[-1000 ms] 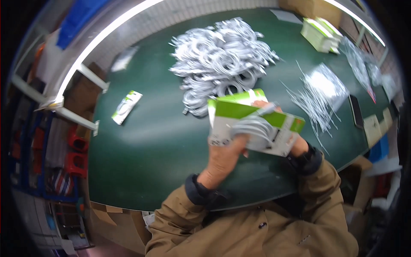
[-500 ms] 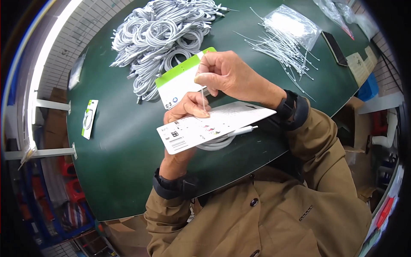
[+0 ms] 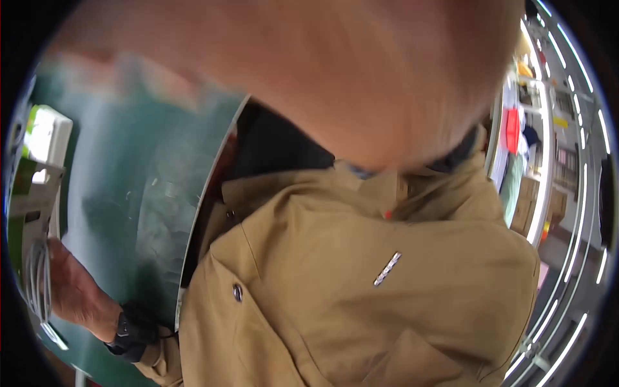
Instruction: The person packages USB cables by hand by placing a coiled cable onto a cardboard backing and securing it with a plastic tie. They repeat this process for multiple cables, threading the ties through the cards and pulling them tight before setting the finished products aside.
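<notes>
At the left side, my left hand [image 3: 74, 287] is closed around a coiled grey-white cable [image 3: 39, 284], with its connector end hanging below. The packaging card [image 3: 31, 219], in shadow, rises above the coil and is held with it. Part of the fingers is hidden behind the coil and cut off by the picture's dark rim. Very near the camera, my right hand [image 3: 309, 58] fills the top of the picture. It is smeared by motion, and whether anything is in its fingers does not show.
Behind the held card lies a stack of white-and-green cards [image 3: 51, 135] on the dark green table [image 3: 155, 148]. The table's edge curves beside my brown jacket [image 3: 387, 271]. Shelves with boxes [image 3: 529, 200] and long strip lights stand at the right.
The view has swung to the right and tilted. My right hand has left the card and come up close to the camera. My left hand keeps the card and cable, now at the far left.
</notes>
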Demonstrator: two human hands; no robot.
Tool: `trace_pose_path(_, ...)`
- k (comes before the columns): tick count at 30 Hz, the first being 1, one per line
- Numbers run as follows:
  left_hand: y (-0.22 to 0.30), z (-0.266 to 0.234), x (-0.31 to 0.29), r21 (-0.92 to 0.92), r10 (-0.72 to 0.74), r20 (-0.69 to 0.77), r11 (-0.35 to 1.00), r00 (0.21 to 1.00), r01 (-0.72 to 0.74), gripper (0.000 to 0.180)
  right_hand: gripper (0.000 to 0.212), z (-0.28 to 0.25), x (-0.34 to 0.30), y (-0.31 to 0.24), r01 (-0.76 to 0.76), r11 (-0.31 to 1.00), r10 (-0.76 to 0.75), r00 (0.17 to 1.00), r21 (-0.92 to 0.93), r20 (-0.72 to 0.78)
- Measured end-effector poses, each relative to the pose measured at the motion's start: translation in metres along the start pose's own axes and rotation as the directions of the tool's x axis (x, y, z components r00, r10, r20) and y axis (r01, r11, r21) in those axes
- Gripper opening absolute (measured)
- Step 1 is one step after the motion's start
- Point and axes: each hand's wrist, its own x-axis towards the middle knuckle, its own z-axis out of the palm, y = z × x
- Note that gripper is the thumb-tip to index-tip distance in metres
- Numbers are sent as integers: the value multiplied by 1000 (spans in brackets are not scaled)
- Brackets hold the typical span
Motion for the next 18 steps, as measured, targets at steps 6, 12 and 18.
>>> trace_pose_path(6,6,6,8,-92,-15,84,996,996,22,38,13,-74,-270,79,-646,657,664,740,-389,-105)
trace_pose_path(12,-9,63,0,275,51,146,957,988,-90,43,36,-14,-512,97,-976,-77,981,-110,-203,159)
trace_pose_path(18,-23,47,9,319,-45,199,947,979,-22,43,59,105,-634,98,-995,-76,860,-100,-69,500)
